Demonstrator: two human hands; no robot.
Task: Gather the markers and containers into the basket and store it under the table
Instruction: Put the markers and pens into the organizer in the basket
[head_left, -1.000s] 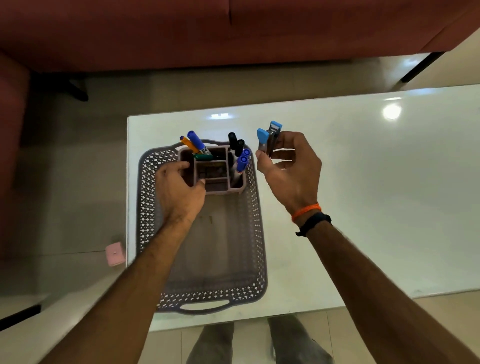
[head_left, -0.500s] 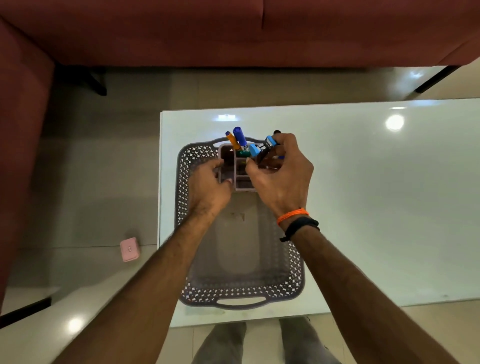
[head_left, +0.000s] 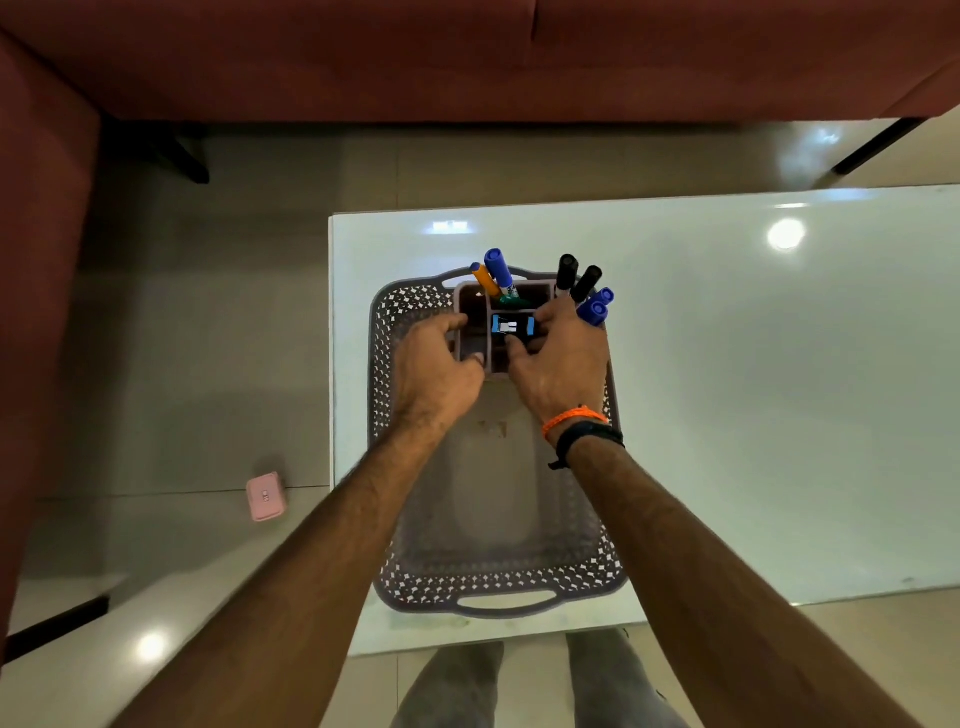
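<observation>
A grey perforated basket (head_left: 509, 605) lies on the glass table (head_left: 753, 389). At its far end stands a mauve compartment organizer (head_left: 470, 297). An orange marker (head_left: 485, 280) and a blue marker (head_left: 500, 267) stick out of its back, with two black markers (head_left: 567, 270) and two blue ones (head_left: 595, 309) at its right. A small blue stapler (head_left: 512, 325) lies in the organizer's middle compartment. My right hand (head_left: 561, 369) pinches it between thumb and fingers. My left hand (head_left: 436, 374) grips the organizer's left wall.
A red sofa (head_left: 467, 62) runs along the far side and the left, past the table's far edge. A small pink box (head_left: 266, 496) lies on the tiled floor left of the table. My legs (head_left: 457, 686) stand at the near edge.
My right hand brought the blue stapler from the air right of the basket down into the organizer's middle compartment. My left hand stayed on the organizer.
</observation>
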